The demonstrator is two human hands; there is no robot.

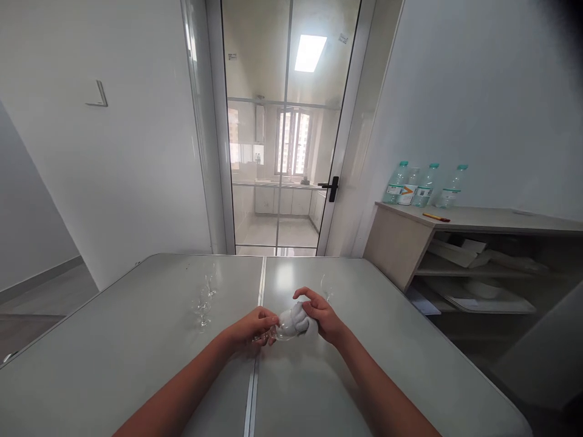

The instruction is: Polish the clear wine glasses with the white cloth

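Observation:
Just above the middle of the table, a clear stemmed glass (283,332) lies tilted on its side between my hands. My left hand (260,326) has its fingers closed around the glass's stem end. A pale grey cloth (298,318) is bunched at the glass's mouth, and part of it seems to be inside the bowl. Gripping that cloth is my right hand (319,314), thumb pressed on it and index finger raised. Other clear stemmed glasses (203,309) stand to the left, and one more glass (327,290) stands behind my right hand.
The grey table (136,340) has a metal seam (251,394) down its middle. On the right, a wooden shelf unit (405,243) carries several plastic bottles (426,185) and an orange pen-like item (436,217). A glass door (291,145) stands beyond the table.

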